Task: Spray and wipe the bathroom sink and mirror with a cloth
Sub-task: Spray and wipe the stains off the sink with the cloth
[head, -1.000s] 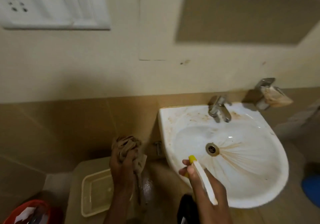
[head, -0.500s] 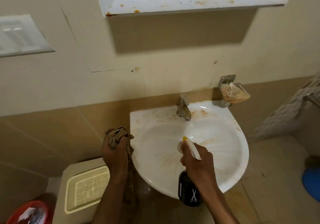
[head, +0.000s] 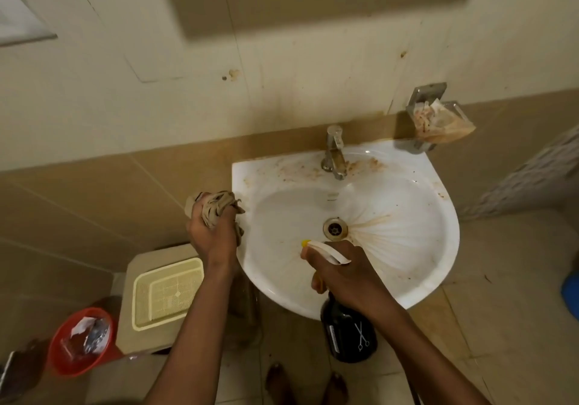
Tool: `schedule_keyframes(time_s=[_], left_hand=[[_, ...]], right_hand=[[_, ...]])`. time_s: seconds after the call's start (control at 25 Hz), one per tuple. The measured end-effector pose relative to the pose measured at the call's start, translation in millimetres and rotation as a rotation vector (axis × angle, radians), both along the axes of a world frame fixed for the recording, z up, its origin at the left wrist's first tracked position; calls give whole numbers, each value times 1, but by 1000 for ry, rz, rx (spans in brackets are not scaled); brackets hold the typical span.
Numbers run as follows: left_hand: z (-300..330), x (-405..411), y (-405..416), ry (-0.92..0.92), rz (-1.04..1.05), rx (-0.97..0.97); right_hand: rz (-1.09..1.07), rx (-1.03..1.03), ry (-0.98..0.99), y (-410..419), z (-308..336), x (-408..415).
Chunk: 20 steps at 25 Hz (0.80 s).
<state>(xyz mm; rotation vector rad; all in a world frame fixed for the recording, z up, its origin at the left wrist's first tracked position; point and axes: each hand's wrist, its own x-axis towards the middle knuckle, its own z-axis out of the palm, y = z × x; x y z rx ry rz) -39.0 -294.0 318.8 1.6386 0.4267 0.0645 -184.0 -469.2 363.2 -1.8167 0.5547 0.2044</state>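
The white sink (head: 416, 279) hangs on the wall, stained brown around the tap (head: 333, 150) and streaked from the drain (head: 335, 228) to the right. My right hand (head: 347, 274) grips a dark spray bottle (head: 349, 332) over the sink's front rim, its white head with a yellow nozzle pointing left into the bowl. My left hand (head: 213, 235) holds a bunched brown cloth (head: 216, 205) at the sink's left edge. The mirror is out of view; only its shadow shows on the wall.
A soap holder (head: 438, 119) with a stained wrapper juts from the wall right of the tap. Left of the sink stands a beige bin with a cream tray (head: 166, 293) on top, and a red bucket (head: 80, 340) of rubbish. My bare feet (head: 305, 384) stand on the tiled floor.
The view has tilted down, so the mirror frame has left the picture. Both hands have stayed near the sink; the bottle's nozzle now sits lower, just in front of the drain.
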Motion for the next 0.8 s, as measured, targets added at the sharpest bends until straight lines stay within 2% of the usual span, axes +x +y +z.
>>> schedule_keyframes(time_s=[0.12, 0.32, 0.44, 0.6, 0.68, 0.8], left_hand=[[-11, 4, 0, 24, -15, 44], [-43, 20, -1, 24, -82, 181], [-60, 33, -5, -15, -170, 243], [-72, 56, -15, -16, -163, 250], [-84, 68, -15, -1, -178, 280], [-91, 87, -22, -4, -193, 297]], right_hand=[[40, 2, 81, -2, -6, -16], [-52, -25, 164, -13, -12, -50], [-206, -91, 204, -23, -6, -68], [-382, -161, 238, -35, -1, -83], [-501, -199, 179, -38, 2, -83], [-492, -301, 46, -46, 12, -71]])
